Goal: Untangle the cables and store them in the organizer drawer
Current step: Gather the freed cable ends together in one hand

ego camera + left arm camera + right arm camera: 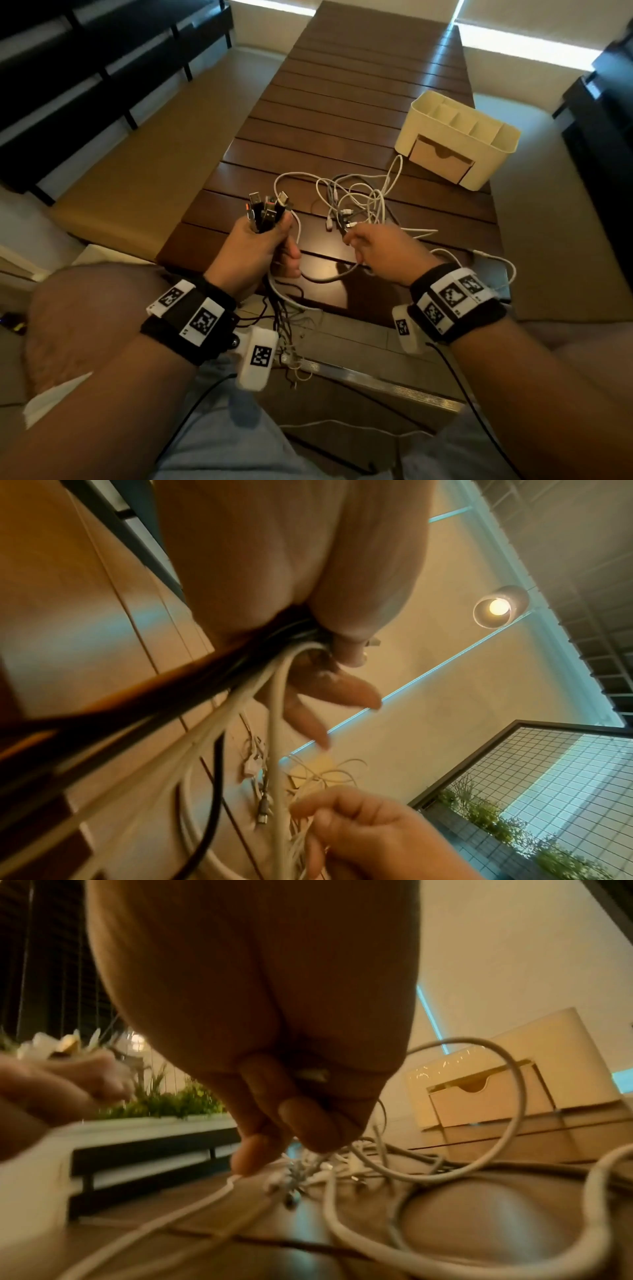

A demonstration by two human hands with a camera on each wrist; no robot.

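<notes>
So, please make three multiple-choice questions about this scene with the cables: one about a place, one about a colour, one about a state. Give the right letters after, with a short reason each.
1. Where does the organizer stand on the table?
A. far right, beyond the cables
B. near left corner
C. under the table

2. What colour are most of the loose cables on the table?
A. red
B. white
C. blue

3. What is the left hand doing?
A. lying flat on the table
B. pulling the drawer
C. gripping a bundle of USB plug ends

Answers:
1 A, it sits past the cables by the table's right edge.
2 B, the tangled loops are mostly white.
3 C, the plugs stick up out of its fist.
</notes>
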